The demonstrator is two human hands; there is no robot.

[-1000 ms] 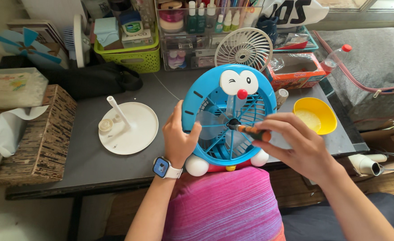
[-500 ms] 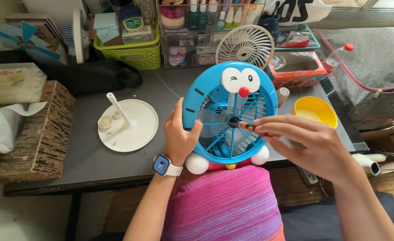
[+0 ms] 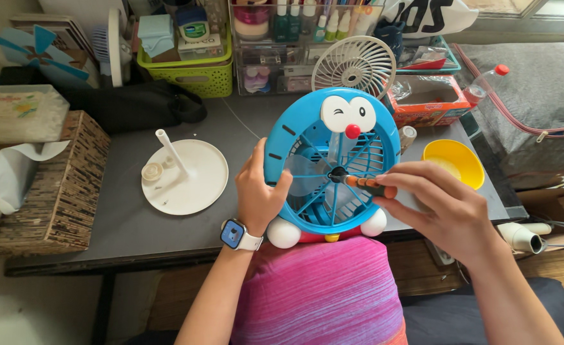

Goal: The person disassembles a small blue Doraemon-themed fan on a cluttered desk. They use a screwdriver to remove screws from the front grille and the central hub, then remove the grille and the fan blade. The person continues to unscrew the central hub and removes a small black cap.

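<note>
A blue cartoon-cat fan point(image 3: 330, 165) stands upright at the near edge of the grey table point(image 3: 122, 217). My left hand point(image 3: 259, 191), with a smartwatch on its wrist, grips the fan's left rim. In my right hand point(image 3: 437, 207) is a small orange-handled screwdriver point(image 3: 370, 186), whose tip sits at the hub in the middle of the fan's grille.
A white round fan base point(image 3: 185, 176) with a post and a small white cap lies left of the fan. A yellow bowl point(image 3: 453, 163) sits to the right. Behind stand a white fan grille point(image 3: 357, 66), a green basket point(image 3: 192, 70) and an orange box point(image 3: 426, 99). A woven tissue box point(image 3: 58, 185) is at far left.
My right hand has shifted slightly right and down, with the screwdriver tip still at the hub. My left hand keeps its grip on the rim.
</note>
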